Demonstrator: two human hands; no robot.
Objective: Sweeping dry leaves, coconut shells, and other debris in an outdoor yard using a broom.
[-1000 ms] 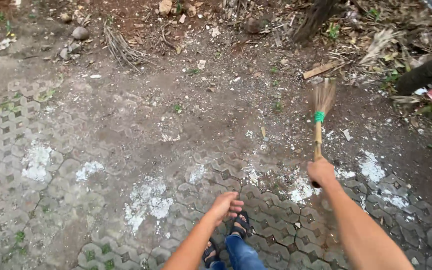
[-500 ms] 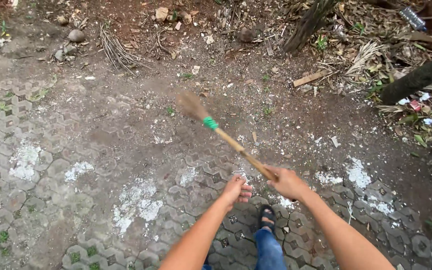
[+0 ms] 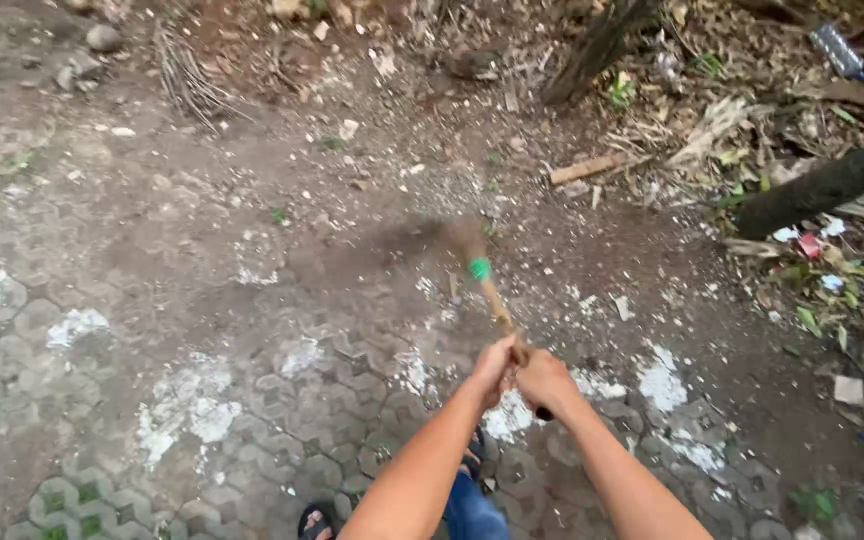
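Both hands are now gripping the short straw broom with a wooden handle and a green binding [image 3: 482, 278]: the left hand [image 3: 493, 364], which was hanging free a second ago, is closing its fingers around the handle just beside the right hand [image 3: 546, 380], also clamped on it. The bristle head, blurred and probably moving, is pointing ahead over the dusty grey paving blocks [image 3: 282, 420], nearer the middle than before.
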